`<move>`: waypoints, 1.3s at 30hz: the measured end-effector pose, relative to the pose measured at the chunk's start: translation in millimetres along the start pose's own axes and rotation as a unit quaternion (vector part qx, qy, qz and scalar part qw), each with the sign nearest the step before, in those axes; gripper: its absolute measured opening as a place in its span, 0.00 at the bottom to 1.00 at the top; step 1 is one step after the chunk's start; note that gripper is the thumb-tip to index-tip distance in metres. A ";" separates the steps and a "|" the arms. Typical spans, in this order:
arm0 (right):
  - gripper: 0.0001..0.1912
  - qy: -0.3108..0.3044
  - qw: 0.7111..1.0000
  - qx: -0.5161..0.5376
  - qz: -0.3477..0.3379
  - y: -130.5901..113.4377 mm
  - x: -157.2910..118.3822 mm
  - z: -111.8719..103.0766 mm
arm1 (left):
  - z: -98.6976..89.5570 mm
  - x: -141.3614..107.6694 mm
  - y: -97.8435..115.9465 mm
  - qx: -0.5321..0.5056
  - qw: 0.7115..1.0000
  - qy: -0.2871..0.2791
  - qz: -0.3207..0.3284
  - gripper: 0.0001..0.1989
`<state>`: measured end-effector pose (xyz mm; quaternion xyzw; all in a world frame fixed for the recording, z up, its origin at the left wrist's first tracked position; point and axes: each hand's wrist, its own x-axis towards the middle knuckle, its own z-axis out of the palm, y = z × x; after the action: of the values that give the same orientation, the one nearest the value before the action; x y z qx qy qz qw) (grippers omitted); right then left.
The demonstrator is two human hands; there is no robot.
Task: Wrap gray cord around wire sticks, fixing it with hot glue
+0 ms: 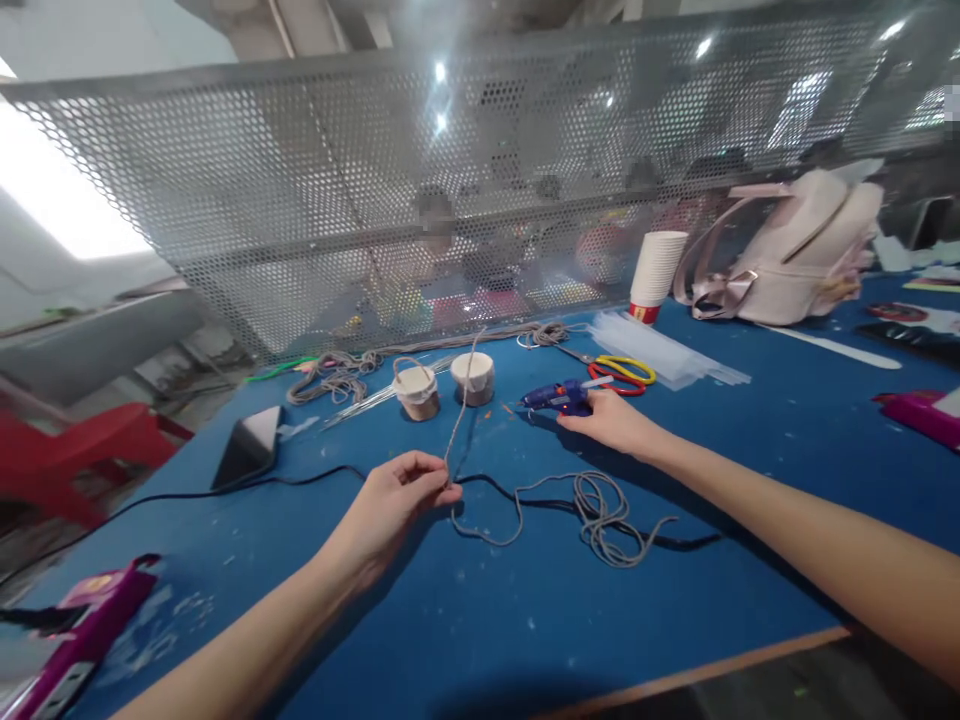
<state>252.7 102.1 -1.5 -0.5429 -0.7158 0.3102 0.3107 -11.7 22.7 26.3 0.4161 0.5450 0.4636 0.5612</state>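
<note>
My left hand is closed in a pinch on a grey cord, whose stiff-looking end rises upward from the fingertips. The rest of that cord trails right along the table into a loose coil. My right hand is closed around the rear of a blue glue gun, its nozzle pointing left; some fingers are hidden. Beyond my hands stand two small cups, white above and brown below. The left cup has a cord handle arched over it; the right cup is partly behind the raised cord.
Scissors with yellow and red handles lie beyond the glue gun, beside translucent sticks. Farther back are stacked paper cups and a pink backpack. A black cable crosses the blue table. A perforated metal screen stands behind.
</note>
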 end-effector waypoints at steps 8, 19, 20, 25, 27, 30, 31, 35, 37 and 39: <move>0.07 -0.115 0.983 0.137 -0.038 -58.7 -39.1 5.4 | -0.5 6.5 -6.0 -0.013 1.000 0.006 0.010 0.08; 0.10 -0.072 0.993 0.050 -0.080 -49.9 -60.5 38.8 | 4.7 1.0 -17.7 -0.024 0.999 0.002 0.022 0.06; 0.10 -0.070 0.993 0.045 -0.078 -50.7 -61.1 38.6 | 5.1 0.2 -17.7 -0.021 0.999 -0.001 0.025 0.06; 0.11 -0.044 0.993 0.043 -0.097 -50.3 -63.0 40.3 | 5.3 -2.3 -19.7 -0.014 0.999 -0.016 0.037 0.07; 0.11 -0.045 0.993 0.048 -0.095 -49.2 -63.9 41.3 | 5.1 -2.2 -21.3 -0.021 0.999 -0.019 0.036 0.07; 0.10 -0.061 0.994 0.046 -0.076 -48.7 -64.8 41.7 | 5.2 -1.4 -23.0 -0.040 0.998 -0.017 0.036 0.07; 0.10 -0.067 0.994 0.045 -0.073 -48.8 -64.8 41.6 | 5.3 -1.2 -23.4 -0.046 0.998 -0.015 0.036 0.07; 0.11 -0.078 0.992 0.058 -0.076 -49.7 -64.5 42.0 | 6.2 -1.6 -23.7 -0.063 0.998 -0.014 0.026 0.07; 0.11 -0.080 0.991 0.070 -0.076 -50.5 -64.4 42.2 | 6.5 -2.5 -23.4 -0.065 0.998 -0.015 0.022 0.07; 0.11 -0.084 0.991 0.077 -0.075 -51.7 -64.6 42.3 | 6.8 -3.7 -22.8 -0.062 0.998 -0.019 0.022 0.07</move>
<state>203.4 23.7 6.0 -0.4341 -0.7520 0.3849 0.3128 -3.3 14.2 5.3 0.4014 0.4954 0.5003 0.5858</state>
